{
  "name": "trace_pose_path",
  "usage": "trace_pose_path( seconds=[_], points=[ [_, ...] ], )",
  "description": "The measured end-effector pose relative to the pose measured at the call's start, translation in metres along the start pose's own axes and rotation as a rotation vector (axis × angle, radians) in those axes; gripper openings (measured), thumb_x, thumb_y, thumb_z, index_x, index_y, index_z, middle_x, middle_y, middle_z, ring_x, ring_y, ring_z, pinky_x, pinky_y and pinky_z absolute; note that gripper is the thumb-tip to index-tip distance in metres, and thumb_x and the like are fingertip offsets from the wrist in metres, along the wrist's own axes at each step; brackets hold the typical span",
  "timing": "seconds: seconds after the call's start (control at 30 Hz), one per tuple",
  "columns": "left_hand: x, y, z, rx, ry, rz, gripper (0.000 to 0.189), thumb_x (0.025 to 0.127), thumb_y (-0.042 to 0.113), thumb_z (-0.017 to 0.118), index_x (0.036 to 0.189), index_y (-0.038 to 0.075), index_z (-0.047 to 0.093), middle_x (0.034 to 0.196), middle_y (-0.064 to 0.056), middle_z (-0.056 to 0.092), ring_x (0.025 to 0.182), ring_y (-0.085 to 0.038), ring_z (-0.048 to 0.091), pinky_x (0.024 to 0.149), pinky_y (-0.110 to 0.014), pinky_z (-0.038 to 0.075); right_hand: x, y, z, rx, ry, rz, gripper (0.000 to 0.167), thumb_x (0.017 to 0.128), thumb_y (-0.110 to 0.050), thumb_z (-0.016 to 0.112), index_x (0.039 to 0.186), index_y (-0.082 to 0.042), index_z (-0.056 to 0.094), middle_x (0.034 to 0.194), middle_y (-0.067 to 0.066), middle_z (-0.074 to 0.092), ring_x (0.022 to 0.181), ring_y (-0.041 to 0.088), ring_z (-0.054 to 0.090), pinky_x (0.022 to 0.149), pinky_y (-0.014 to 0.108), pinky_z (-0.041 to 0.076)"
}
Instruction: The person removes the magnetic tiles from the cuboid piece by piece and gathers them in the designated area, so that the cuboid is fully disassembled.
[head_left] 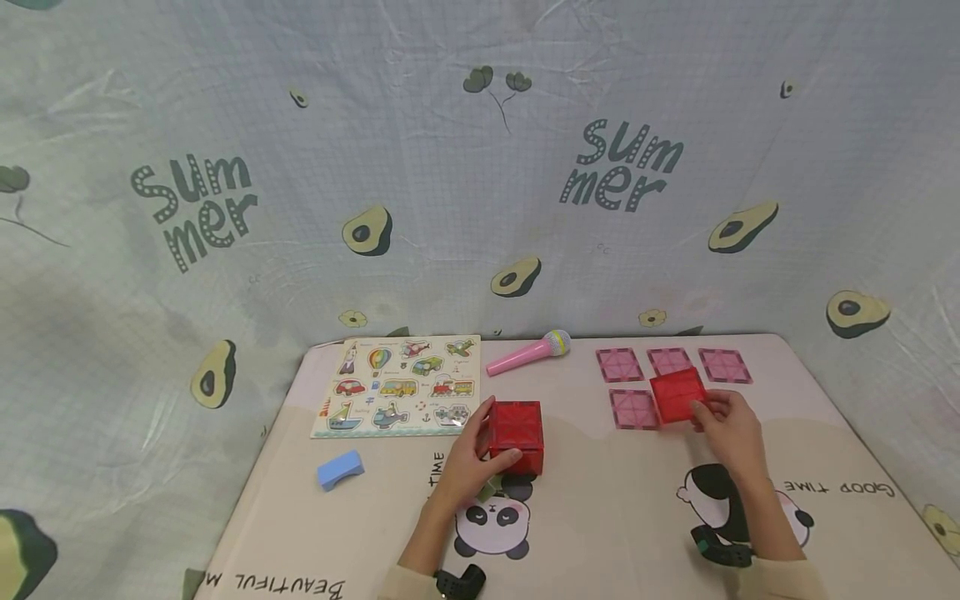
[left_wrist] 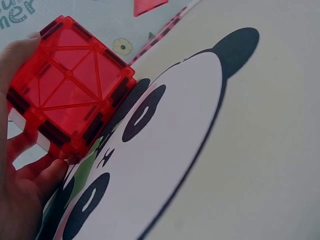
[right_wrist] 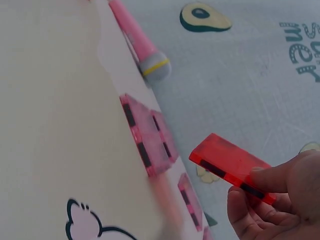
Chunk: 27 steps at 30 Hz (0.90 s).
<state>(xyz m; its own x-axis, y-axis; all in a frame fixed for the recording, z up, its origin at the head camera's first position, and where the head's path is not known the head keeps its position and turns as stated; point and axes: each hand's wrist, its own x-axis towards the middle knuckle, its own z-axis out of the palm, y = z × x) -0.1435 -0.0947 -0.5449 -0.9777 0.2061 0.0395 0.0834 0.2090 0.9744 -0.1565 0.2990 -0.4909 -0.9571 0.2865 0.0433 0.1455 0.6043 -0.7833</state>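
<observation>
A red see-through cube of magnetic tiles stands on the table above a printed panda. My left hand grips its left side, thumb along the near face; the left wrist view shows the fingers round the cube's edges. To the right, my right hand pinches a red square magnetic tile by its near right corner. In the right wrist view this tile is tilted and held off the table, between thumb and fingers. Several flat magnetic tiles, pinkish against the cloth, lie beside and behind it.
A wooden picture puzzle board lies at the back left, with a blue arch block in front of it. Near the back edge rests a pink toy microphone. A printed cloth hangs behind the table.
</observation>
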Motion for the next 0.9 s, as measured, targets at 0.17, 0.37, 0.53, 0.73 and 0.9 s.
trace_pose_path(
  seconds=[0.17,0.37,0.53,0.73,0.9],
  points=[
    [0.0,-0.001,0.0,0.001,0.001,-0.004,0.089,0.084,0.04,0.078,0.155,0.044,0.026,0.156,0.0,0.043,0.142,-0.029,0.046,0.106,-0.043,0.052,0.002,0.009,-0.005,0.001,0.022,0.039,0.05,0.103,-0.027,0.056,0.135,0.009,0.044,0.118,0.032,0.063,0.069,-0.002,0.065,0.063,0.001,0.045],
    [0.0,-0.001,0.0,0.002,0.001,-0.005,0.089,0.084,0.039,0.078,0.156,0.041,0.026,0.156,0.0,0.043,0.142,-0.029,0.046,0.107,-0.043,0.052,0.005,0.016,-0.008,-0.02,0.043,0.097,0.052,0.103,-0.027,0.055,0.136,0.012,0.043,0.119,0.034,0.06,0.078,0.018,0.07,0.058,0.003,0.046],
    [-0.001,0.0,0.001,0.003,0.002,-0.005,0.089,0.084,0.039,0.078,0.156,0.042,0.026,0.156,-0.001,0.043,0.142,-0.029,0.046,0.107,-0.043,0.052,0.007,0.024,-0.008,-0.033,0.045,0.149,0.054,0.104,-0.027,0.053,0.139,0.012,0.041,0.124,0.035,0.055,0.1,0.041,0.063,0.056,0.004,0.043],
    [-0.001,-0.001,0.0,-0.002,0.001,-0.001,0.088,0.085,0.038,0.078,0.155,0.043,0.026,0.155,0.0,0.043,0.142,-0.029,0.046,0.107,-0.042,0.052,0.01,0.032,-0.006,-0.04,0.037,0.181,0.054,0.104,-0.027,0.051,0.14,0.012,0.04,0.124,0.034,0.054,0.1,0.039,0.061,0.056,0.007,0.044],
    [0.0,-0.001,0.0,-0.011,0.0,-0.002,0.087,0.085,0.037,0.078,0.155,0.043,0.026,0.155,0.0,0.043,0.141,-0.028,0.046,0.106,-0.042,0.052,0.013,0.036,-0.005,-0.044,0.041,0.187,0.053,0.103,-0.025,0.052,0.139,0.013,0.042,0.121,0.034,0.056,0.09,0.034,0.065,0.055,0.008,0.045]
  ],
)
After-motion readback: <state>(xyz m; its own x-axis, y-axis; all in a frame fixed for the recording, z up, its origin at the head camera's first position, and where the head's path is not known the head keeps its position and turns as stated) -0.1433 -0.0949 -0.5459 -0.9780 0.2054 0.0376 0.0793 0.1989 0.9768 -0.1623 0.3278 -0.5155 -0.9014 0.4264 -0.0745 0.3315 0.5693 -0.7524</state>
